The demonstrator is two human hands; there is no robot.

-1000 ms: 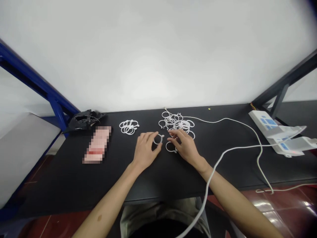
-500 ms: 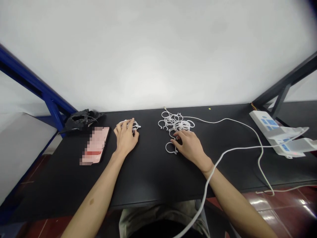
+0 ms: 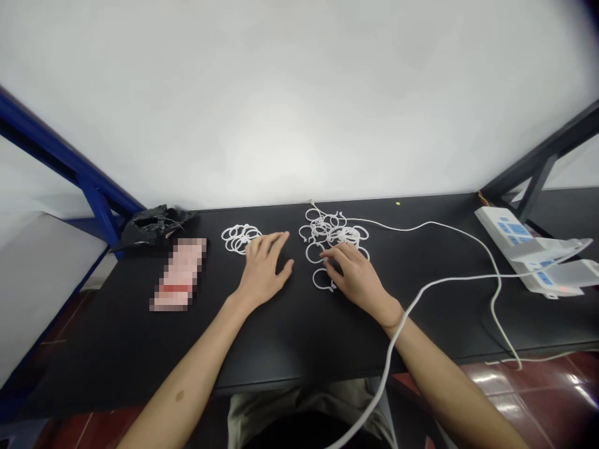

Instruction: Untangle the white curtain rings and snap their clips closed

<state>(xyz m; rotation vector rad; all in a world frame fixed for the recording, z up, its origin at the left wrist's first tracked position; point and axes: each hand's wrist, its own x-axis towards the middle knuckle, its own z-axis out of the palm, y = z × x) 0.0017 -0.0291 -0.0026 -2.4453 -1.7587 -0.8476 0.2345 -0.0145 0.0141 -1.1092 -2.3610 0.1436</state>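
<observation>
Nothing is in my left hand (image 3: 264, 268); its fingers are spread, and it hovers at the right side of a small pile of white rings (image 3: 238, 240). My right hand (image 3: 353, 271) rests at the near edge of a larger heap of white rings (image 3: 322, 227). Thumb and forefinger pinch the edge of one white ring (image 3: 307, 252), thin and round with a small clasp. Just below it, a single white ring (image 3: 315, 280) lies flat on the black table. The palm and fingers hide part of the heap.
A pale pink phone, blurred out (image 3: 185, 268), lies left, with a crumpled black plastic bag (image 3: 152, 226) behind it. On the right sits a white power strip (image 3: 510, 240) with plugs. A white cable (image 3: 423, 290) crosses over my right forearm. A white wall (image 3: 299, 112) stands behind.
My left hand has left the small pile and moved right, its fingers spread and the rings uncovered. A ring at my right fingertips has shifted left, out of the heap.
</observation>
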